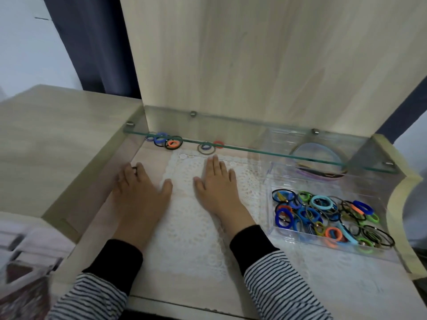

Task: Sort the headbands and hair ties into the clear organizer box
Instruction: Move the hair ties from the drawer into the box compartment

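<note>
Your right hand (217, 183) lies palm down on the white lace doily (189, 227), fingers straight and close together, pointing at the back panel, thumb spread to the left; it holds nothing. Your left hand (141, 190) lies palm down beside it, apart from it, thumb on the doily's scalloped edge. Its fingers look bent by the side wall and a small dark loop shows between two of them; you cannot tell whether they grip it. The box (300, 179) is clear hard plastic, rectangular, on the pale wood desk (335, 285) to your right. Its long axis runs from near you toward the back panel, and its far end sits under the glass shelf (254, 139). The near compartment holds a tangled heap of ties (323, 213): thick, soft-looking rings in blue, orange, green and light blue, and thin black elastic loops. The far compartment holds the headbands (323, 175), thin curved arcs in lilac and dark tones, seen through the glass, their arch bulging toward the back panel. Loose ties (159, 141) lie flat at the back left, under the shelf edge, and a few more (205, 146) lie just beyond your right fingertips.
</note>
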Demonstrator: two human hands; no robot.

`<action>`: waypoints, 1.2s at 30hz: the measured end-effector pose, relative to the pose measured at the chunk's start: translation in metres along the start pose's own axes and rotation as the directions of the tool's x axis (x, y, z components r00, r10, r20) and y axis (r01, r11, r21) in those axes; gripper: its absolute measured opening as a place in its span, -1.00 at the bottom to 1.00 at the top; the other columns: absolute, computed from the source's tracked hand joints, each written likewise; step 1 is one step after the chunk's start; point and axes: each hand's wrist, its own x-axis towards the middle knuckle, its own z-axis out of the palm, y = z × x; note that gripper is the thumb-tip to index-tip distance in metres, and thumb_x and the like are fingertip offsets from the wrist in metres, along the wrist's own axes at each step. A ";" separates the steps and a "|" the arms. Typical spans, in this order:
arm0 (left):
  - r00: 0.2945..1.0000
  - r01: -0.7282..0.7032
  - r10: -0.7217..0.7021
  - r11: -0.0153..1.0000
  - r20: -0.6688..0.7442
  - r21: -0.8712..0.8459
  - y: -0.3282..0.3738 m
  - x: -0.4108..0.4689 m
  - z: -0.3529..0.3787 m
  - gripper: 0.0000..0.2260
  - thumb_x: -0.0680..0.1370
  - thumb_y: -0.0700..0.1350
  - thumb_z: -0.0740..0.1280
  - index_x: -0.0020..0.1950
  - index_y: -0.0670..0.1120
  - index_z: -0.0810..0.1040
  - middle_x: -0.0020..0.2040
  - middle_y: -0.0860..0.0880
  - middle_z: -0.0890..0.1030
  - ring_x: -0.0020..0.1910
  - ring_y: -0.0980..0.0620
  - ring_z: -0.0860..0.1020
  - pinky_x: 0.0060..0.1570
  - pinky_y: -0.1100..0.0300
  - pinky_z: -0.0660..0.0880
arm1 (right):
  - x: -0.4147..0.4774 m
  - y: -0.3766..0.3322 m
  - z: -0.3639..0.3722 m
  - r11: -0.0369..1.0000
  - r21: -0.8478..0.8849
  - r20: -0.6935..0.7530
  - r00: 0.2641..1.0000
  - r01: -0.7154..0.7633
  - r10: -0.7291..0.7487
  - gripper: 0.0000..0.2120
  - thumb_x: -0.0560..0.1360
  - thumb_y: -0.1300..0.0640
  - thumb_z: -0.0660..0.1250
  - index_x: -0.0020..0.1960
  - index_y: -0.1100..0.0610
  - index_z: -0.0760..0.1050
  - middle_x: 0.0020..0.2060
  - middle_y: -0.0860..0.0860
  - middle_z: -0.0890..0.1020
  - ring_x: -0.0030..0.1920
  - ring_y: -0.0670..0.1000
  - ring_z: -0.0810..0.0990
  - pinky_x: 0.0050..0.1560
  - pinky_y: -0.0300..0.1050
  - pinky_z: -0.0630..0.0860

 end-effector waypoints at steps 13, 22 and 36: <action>0.991 -0.133 0.128 0.972 -0.035 -0.193 0.005 0.021 0.001 -0.57 0.59 -0.12 0.17 0.44 -0.22 0.36 0.44 -0.16 0.41 0.39 -0.12 0.40 0.41 -0.01 0.24 | 0.039 0.008 -0.003 0.995 -0.083 -0.163 0.986 -0.051 0.037 -0.46 0.54 -0.05 0.04 0.48 0.10 0.16 0.40 0.10 0.27 0.23 0.17 0.28 0.17 0.10 0.23; 0.985 -0.130 0.069 0.900 -0.159 -0.416 0.003 0.018 0.001 -0.77 0.52 -0.23 0.29 0.17 -0.15 0.59 0.17 -0.06 0.62 0.13 -0.12 0.56 0.08 0.07 0.47 | 0.033 0.012 0.000 0.999 0.001 -0.303 0.952 -0.041 0.039 -0.67 0.49 0.08 0.16 0.22 0.10 0.45 0.18 0.05 0.47 0.14 0.10 0.37 0.11 0.01 0.27; 0.980 -0.178 0.125 0.894 -0.152 -0.411 -0.001 0.025 0.007 -0.90 0.50 -0.24 0.29 -0.02 -0.16 0.58 0.04 -0.10 0.63 0.03 -0.13 0.56 0.15 -0.05 0.47 | 0.036 0.019 0.002 0.986 0.162 -0.344 0.936 -0.026 0.081 -0.84 0.46 0.08 0.27 0.01 0.00 0.54 0.01 -0.01 0.51 0.06 0.04 0.41 0.03 -0.09 0.25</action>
